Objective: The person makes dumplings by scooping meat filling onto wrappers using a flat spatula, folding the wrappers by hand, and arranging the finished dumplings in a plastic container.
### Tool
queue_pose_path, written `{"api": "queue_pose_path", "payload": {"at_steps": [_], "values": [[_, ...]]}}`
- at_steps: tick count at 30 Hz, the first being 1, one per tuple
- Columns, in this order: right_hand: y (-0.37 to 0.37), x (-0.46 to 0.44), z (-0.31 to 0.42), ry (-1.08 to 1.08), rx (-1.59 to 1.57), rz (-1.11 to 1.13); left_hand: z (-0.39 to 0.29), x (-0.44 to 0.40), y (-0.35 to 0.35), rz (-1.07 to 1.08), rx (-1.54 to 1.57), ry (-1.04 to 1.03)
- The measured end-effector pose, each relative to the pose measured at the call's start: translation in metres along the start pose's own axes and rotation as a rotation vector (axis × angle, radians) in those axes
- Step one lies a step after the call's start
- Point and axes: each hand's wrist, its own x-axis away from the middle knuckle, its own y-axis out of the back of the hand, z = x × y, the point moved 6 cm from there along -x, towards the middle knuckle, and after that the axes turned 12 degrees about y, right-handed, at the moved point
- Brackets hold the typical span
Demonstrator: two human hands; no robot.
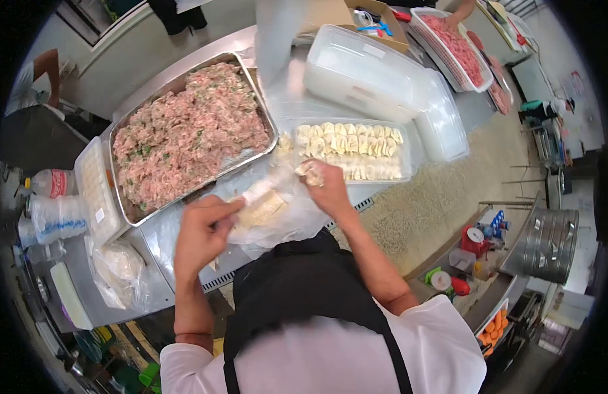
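Observation:
My right hand [330,189] is closed on a pale folded dumpling [310,173], close to the near left corner of a clear plastic tray [354,178]. Rows of folded dumplings [353,139] fill much of that tray. My left hand [205,226] has its thumb and fingers pinched together beside a stack of dough wrappers [263,210], which lies in a thin plastic bag [287,226]. A blurred white strip [259,189] meets its fingertips, and I cannot make out what they hold. Beyond my left hand stands a metal pan [272,134] of minced meat with green bits [186,125].
A lidded white container [97,197] and a bagged pale item [117,269] lie at the left, near bottles [54,184]. Clear plastic bins [363,72] stand behind the tray. Another person's hand [453,20] reaches into a white basket [441,52] of pink meat.

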Motion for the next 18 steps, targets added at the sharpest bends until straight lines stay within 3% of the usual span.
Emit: {"api": "queue_pose_path", "payload": {"at_steps": [2,5,8,10,11,16,18], "values": [[0.041,0.007,-0.020,-0.156,0.106,-0.106,0.011,0.006,0.026,-0.202,0.201,0.065],[0.124,0.014,-0.042,-0.358,0.050,-0.440,0.021,0.006,0.037,-0.222,0.165,0.095],[0.191,0.008,-0.062,-0.268,0.240,-0.521,0.029,0.006,0.035,-0.210,0.130,0.116],[0.215,0.001,-0.077,-0.414,0.570,-0.210,0.030,0.006,0.031,-0.204,0.164,0.109],[0.225,0.000,-0.087,-0.416,0.574,-0.211,0.032,0.006,0.029,-0.203,0.197,0.107],[0.217,-0.014,-0.101,-0.023,0.851,-0.015,0.036,0.003,0.021,-0.198,0.221,0.091],[0.212,-0.017,-0.110,-0.054,0.858,-0.014,0.037,0.004,0.021,-0.193,0.231,0.097]]}}
